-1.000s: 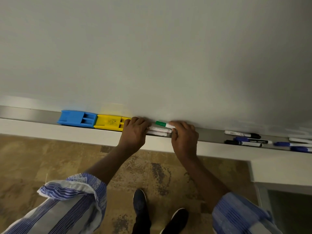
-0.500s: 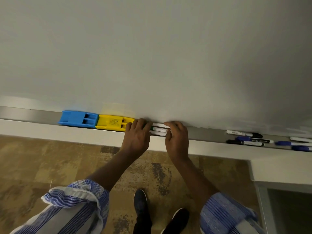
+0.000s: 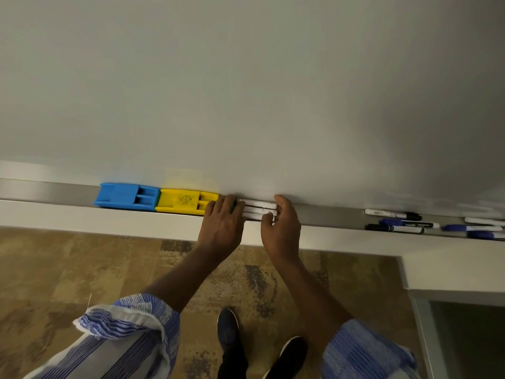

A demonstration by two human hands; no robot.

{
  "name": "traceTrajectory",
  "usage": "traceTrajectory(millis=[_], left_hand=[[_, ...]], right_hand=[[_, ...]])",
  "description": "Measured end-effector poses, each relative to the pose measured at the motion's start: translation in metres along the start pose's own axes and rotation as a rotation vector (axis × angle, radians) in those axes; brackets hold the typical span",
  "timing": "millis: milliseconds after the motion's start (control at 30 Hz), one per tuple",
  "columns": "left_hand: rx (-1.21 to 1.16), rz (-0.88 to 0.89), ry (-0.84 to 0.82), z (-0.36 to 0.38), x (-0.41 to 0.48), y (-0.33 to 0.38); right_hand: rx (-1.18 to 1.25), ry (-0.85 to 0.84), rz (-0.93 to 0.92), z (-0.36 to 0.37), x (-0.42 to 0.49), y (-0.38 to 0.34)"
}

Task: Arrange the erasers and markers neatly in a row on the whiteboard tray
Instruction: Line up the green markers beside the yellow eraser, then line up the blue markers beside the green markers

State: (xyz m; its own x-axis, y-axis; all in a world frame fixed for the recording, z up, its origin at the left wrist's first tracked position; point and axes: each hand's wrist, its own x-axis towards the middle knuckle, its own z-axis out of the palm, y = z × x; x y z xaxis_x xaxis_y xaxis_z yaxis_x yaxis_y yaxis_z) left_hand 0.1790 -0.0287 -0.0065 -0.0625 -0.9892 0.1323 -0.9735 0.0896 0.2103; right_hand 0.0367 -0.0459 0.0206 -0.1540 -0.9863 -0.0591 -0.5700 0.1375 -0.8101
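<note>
A blue eraser [image 3: 124, 197] and a yellow eraser [image 3: 185, 201] lie end to end on the grey whiteboard tray [image 3: 49, 189]. Right of the yellow eraser lies a small bundle of white markers [image 3: 258, 209], side by side. My left hand [image 3: 222, 224] presses on the bundle's left end and hides the caps there. My right hand [image 3: 281, 228] cups the right end, its fingers curled around the marker tips. Both hands squeeze the bundle from either side.
More markers lie loose further right on the tray: a black-capped one [image 3: 393, 214], a blue one [image 3: 410, 223], another black one [image 3: 396, 228] and blue ones [image 3: 472, 228] at the frame's edge. The whiteboard [image 3: 246, 91] rises behind. My shoes [image 3: 228, 332] stand on patterned carpet.
My hands have slid the marker bundle left toward the yellow eraser and closed in on it. The green cap seen earlier is now hidden under my left hand.
</note>
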Motion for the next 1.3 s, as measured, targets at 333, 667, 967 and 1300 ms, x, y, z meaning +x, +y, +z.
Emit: traceTrajectory(millis=[333,667,967,1300], left_hand=[[-0.008,0.014,0.010,0.001,-0.001,-0.001],[-0.020,0.041,-0.009,-0.004,0.002,0.016],[-0.107,0.217,-0.163,0.018,0.015,0.111],[-0.079,0.322,-0.311,0.057,0.024,0.227]], right_hand=[[-0.011,-0.029,-0.006,0.001,0.003,0.002],[-0.063,-0.012,-0.134,-0.013,0.000,0.013],[-0.151,-0.006,-0.258,-0.093,0.005,0.065],[-0.327,0.066,-0.223,-0.212,0.030,0.150]])
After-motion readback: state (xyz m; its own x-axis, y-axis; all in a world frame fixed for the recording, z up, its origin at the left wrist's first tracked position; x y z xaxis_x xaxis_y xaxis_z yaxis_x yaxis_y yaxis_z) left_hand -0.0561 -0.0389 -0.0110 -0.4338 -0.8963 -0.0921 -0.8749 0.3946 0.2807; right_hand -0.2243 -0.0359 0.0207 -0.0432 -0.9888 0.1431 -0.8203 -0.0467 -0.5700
